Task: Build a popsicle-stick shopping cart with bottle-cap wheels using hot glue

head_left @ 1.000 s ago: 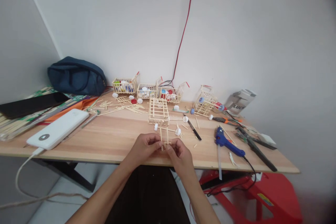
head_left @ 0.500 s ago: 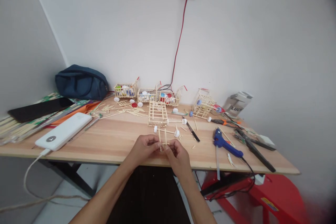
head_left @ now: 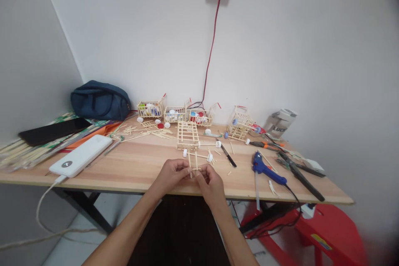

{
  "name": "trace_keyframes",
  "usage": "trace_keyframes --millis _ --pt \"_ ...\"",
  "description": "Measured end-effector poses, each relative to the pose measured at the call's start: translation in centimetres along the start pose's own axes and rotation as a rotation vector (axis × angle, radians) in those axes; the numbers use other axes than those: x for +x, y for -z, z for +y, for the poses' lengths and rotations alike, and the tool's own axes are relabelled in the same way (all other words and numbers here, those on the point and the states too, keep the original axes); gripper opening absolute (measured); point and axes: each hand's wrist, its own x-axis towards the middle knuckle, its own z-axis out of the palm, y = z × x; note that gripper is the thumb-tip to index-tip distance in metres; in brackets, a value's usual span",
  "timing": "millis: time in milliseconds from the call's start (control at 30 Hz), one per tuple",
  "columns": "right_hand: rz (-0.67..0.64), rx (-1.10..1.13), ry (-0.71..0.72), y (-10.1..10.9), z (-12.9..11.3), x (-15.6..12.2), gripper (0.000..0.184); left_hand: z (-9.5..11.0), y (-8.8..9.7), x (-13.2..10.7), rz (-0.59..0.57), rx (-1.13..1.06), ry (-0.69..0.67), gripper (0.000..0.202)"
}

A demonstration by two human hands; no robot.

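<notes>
Near the table's front edge, a small frame of thin wooden sticks is pinched between my two hands. My left hand is closed on its left side, thumb and fingertips together. On its right side my right hand is closed the same way. The fingers partly hide the lower ends of the sticks. Just beyond lies a stick axle with white bottle-cap wheels. Behind that rests a basket built of sticks. To its right lies a second capped stick near a black pen.
Several small stick carts holding bottle caps line the wall. Loose sticks lie left of centre. At right are a blue glue gun, pliers and a cup. A white power bank, black phone and blue pouch sit at left.
The camera view has shifted slightly. Both hands keep their hold on the stick frame, with almost no movement. Nothing else on the table has visibly moved.
</notes>
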Motion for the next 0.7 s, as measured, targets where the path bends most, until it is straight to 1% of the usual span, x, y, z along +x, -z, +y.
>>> trace_keyframes --millis 467,700 --pt "0.024 -0.023 0.022 -0.07 -0.08 0.05 0.023 -0.18 0.0 0.13 -0.001 -0.003 -0.026 0.028" --pt "0.002 -0.018 0.013 0.03 0.12 0.14 0.022 -0.41 0.07 0.24 -0.011 0.005 -0.026 0.029"
